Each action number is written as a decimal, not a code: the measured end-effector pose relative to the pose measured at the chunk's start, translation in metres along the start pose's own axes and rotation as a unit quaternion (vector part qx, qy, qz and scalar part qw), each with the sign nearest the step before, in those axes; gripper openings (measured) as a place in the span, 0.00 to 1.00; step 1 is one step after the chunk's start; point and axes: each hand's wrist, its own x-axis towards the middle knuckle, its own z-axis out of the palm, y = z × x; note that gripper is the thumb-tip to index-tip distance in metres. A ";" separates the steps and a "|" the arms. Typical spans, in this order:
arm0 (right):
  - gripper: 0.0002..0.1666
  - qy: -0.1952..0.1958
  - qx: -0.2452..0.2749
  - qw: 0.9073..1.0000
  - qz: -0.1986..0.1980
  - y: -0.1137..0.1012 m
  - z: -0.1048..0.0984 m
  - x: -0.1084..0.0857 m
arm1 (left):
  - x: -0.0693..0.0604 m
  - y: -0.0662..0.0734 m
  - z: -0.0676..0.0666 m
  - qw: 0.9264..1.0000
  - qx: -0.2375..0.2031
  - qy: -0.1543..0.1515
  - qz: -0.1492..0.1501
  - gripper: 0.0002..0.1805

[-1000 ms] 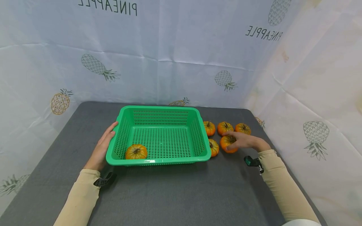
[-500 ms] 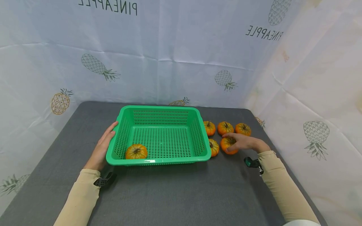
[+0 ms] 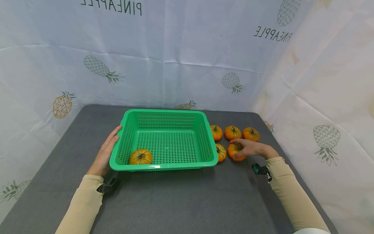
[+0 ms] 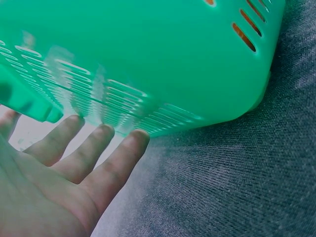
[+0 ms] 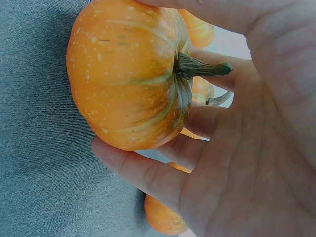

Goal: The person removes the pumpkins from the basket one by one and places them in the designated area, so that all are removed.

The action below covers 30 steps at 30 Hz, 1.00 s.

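A green plastic basket [image 3: 163,166] stands on the table with one small orange pumpkin [image 3: 141,157] in its near left corner. At the basket's left side is my left hand [image 3: 105,152]; in the left wrist view its fingers [image 4: 116,165] are fairly straight, with tips at the slotted wall. My right hand [image 3: 252,147] holds another small pumpkin [image 3: 234,150] on the table, right of the basket. The right wrist view has the thumb on one side of this pumpkin [image 5: 128,79] and fingers around the other, its green stem facing the palm.
Several more small pumpkins sit close by: one [image 3: 221,152] against the basket's right side, another [image 3: 216,133] behind it, then one [image 3: 232,132] and one [image 3: 251,134] along the back. A pineapple-print cloth [image 3: 187,84] hangs behind the grey table [image 3: 181,201].
The pumpkin under my right hand has shifted very slightly toward the front, with the fingers around it. My left hand and the basket have stayed in place.
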 end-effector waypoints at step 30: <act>0.48 -0.010 0.002 1.000 0.004 0.000 0.002 -0.005 | 0.000 0.001 0.000 1.000 -0.016 -0.010 0.005 0.32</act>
